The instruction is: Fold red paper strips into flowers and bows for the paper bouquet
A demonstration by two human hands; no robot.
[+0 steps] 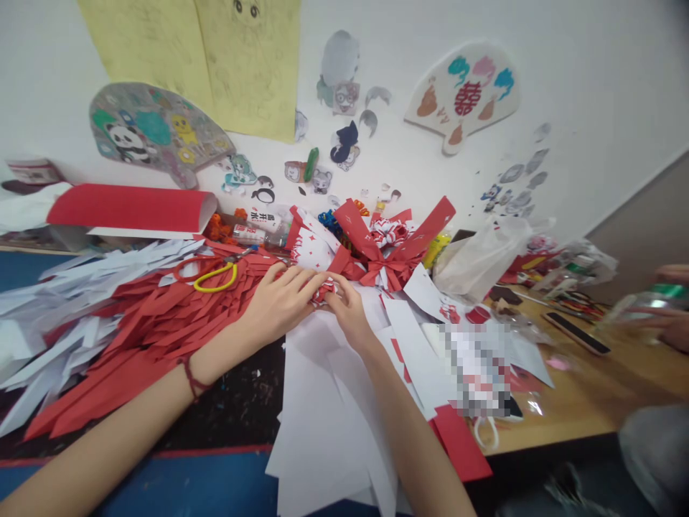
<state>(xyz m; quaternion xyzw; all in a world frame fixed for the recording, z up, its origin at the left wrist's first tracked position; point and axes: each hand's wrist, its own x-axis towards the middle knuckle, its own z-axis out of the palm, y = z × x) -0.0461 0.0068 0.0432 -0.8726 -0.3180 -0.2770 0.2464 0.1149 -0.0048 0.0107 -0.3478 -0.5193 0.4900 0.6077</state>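
Note:
A small red-and-white paper piece (324, 289) is pinched between my two hands above the table, mostly covered by fingers. My left hand (283, 298) is closed around its left side, palm down. On the other side, my right hand (345, 307) grips it between thumb and fingers. White paper sheets (334, 402) lie stacked beneath my wrists. To the left spreads a heap of red paper strips (161, 309), with white paper strips (97, 301) beyond it. Scissors with yellow and red handles (215, 278) rest on the red strips. Just behind my hands stand red-and-white folded paper pieces (387, 251).
A rolled red sheet (129, 208) lies at the back left. At right are a white plastic bag (479, 258), a dark phone-like slab (578, 333) and red paper (460, 445). Another person's hand (670, 316) is by a green-capped bottle (646, 309). Paper fans hang on the wall.

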